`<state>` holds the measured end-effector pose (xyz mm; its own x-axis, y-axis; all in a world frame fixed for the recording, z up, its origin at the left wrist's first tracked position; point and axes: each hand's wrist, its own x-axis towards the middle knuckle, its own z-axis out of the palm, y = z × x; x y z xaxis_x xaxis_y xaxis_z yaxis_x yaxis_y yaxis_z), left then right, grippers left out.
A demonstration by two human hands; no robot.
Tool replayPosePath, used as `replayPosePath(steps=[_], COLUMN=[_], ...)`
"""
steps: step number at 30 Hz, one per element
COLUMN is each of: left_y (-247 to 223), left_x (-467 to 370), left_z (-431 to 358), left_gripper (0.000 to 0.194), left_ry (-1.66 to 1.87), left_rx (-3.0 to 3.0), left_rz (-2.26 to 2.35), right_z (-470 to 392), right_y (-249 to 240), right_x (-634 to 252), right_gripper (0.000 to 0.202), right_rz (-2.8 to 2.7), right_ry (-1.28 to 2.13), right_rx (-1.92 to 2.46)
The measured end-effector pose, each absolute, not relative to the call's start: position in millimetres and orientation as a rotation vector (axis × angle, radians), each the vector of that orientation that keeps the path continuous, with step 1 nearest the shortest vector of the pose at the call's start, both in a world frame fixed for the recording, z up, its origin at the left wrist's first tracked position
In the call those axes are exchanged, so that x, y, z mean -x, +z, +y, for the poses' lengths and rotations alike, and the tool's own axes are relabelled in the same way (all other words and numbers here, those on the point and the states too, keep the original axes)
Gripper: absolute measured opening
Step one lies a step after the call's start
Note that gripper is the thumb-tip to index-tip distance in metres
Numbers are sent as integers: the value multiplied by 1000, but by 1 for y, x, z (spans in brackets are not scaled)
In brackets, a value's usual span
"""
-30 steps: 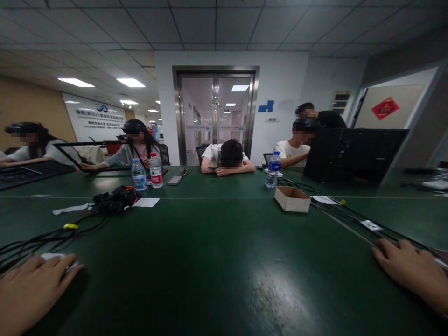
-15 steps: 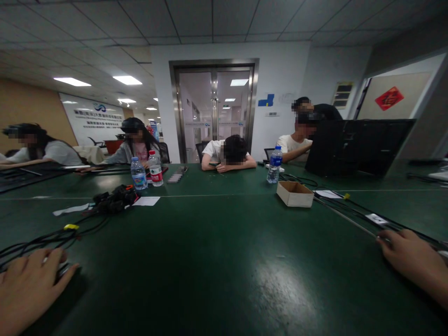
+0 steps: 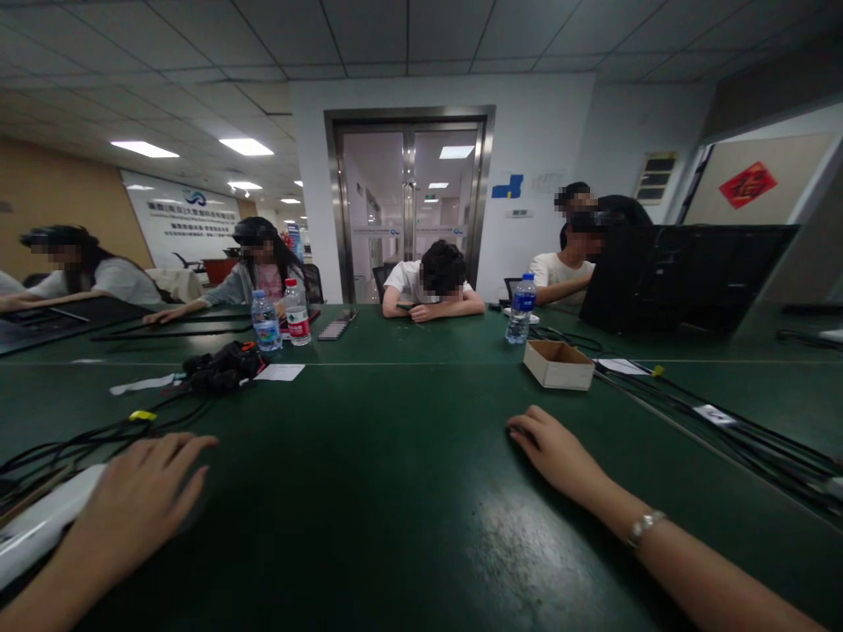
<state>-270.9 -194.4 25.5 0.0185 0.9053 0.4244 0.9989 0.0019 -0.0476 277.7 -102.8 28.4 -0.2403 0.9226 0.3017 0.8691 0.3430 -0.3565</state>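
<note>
My left hand [image 3: 141, 483] is over the left part of the green table [image 3: 369, 465], its fingers apart and nothing in them. Beside its wrist lies a white object [image 3: 49, 522], partly cut off by the frame edge. Further right, my right hand [image 3: 543, 443] rests low over the table with its fingers curled. Whether it holds anything small cannot be made out. An open cardboard box [image 3: 558, 366] stands beyond my right hand, not touching it. Black cables [image 3: 85, 439] run just behind my left hand.
Two bottles [image 3: 266, 323] [image 3: 297, 314] and a black tangled item [image 3: 224, 367] stand back left. Another bottle [image 3: 520, 309] is behind the box. Large black screens [image 3: 685, 276] and cables [image 3: 744, 430] are at right. A person [image 3: 438, 281] leans on the table opposite; others sit at both sides.
My left hand has moved right and lifted from the small item by the cables. My right hand has moved left from the right-hand cables to the table's middle right.
</note>
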Motion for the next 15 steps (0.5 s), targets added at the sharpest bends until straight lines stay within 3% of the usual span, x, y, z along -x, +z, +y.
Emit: replayPosePath(steps=[7,11,15], left_y=[41,42,37], left_x=[99,22,-19], left_z=[-144,-106,-82], left_gripper=[36,47,59], left_ry=[-410,-697,-1024], left_rx=[2401,2535,2638], left_rz=[-1600,-1765,-2064], right_z=[-84,-81,-80], right_y=[28,24,21], right_x=[-164,-150,-160], right_gripper=[22,24,43], right_rz=[-2381,-2398,-2345], right_ry=[199,148,176], right_rx=[1269,1194,1165])
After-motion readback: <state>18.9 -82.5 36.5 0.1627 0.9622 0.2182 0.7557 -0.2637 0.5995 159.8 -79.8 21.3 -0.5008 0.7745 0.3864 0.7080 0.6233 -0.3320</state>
